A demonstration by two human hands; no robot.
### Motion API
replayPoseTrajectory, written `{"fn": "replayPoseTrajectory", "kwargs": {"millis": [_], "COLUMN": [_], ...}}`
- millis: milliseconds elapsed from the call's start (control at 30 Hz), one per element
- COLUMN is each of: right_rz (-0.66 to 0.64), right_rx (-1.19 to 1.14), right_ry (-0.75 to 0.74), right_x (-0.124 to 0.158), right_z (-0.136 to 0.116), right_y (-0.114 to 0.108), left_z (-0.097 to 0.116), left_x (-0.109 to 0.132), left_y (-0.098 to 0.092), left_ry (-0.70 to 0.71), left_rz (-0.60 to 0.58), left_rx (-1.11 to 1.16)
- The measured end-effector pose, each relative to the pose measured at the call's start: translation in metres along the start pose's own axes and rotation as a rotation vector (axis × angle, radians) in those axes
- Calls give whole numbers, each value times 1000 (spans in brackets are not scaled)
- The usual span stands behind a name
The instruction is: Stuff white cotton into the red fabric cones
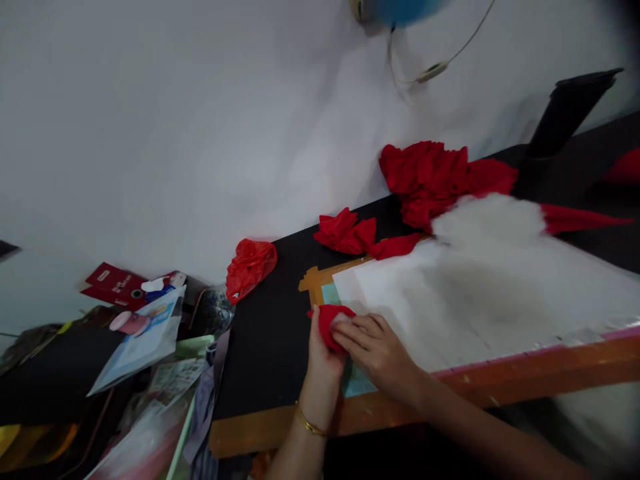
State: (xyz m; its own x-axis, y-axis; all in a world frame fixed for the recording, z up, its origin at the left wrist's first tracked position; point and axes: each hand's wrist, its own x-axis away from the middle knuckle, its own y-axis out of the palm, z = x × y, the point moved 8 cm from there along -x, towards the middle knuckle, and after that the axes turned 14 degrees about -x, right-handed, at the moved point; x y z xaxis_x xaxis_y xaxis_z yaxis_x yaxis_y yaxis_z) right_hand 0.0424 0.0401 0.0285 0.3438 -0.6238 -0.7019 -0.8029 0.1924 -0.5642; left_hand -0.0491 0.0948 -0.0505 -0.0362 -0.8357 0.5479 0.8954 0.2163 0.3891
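My left hand, with a gold bangle at its wrist, is wrapped around a small red cloth piece. A tuft of white stuffing shows at the side of that cloth. My right hand pinches the tuft against the red cloth, its fingers bent and pressed together. Both hands are above the near left corner of a white sheet. On the sheet farther right lies a fluffy heap of white stuffing.
Behind the sheet are a big pile of red cloth pieces and a smaller red cloth pile. A red plastic bag sits at the black table's left edge. A black upright object stands back right. Left below is a cluttered green bin.
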Motion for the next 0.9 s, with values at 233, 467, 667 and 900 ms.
{"fn": "replayPoseTrajectory", "kwargs": {"millis": [233,467,667,900], "right_rz": [-145,-35,325,323], "right_rx": [-25,-47,-420,-594], "right_ry": [-33,61,364,509], "right_x": [8,7,16,18], "right_z": [5,-1,28,49], "right_y": [23,2,-47,-18], "left_z": [-2,-1,5,-1], "left_x": [8,7,0,5], "left_y": [-2,-9,-14,14], "left_ry": [56,93,38,230], "left_rz": [61,138,101,-113], "left_rx": [55,140,221,55]}}
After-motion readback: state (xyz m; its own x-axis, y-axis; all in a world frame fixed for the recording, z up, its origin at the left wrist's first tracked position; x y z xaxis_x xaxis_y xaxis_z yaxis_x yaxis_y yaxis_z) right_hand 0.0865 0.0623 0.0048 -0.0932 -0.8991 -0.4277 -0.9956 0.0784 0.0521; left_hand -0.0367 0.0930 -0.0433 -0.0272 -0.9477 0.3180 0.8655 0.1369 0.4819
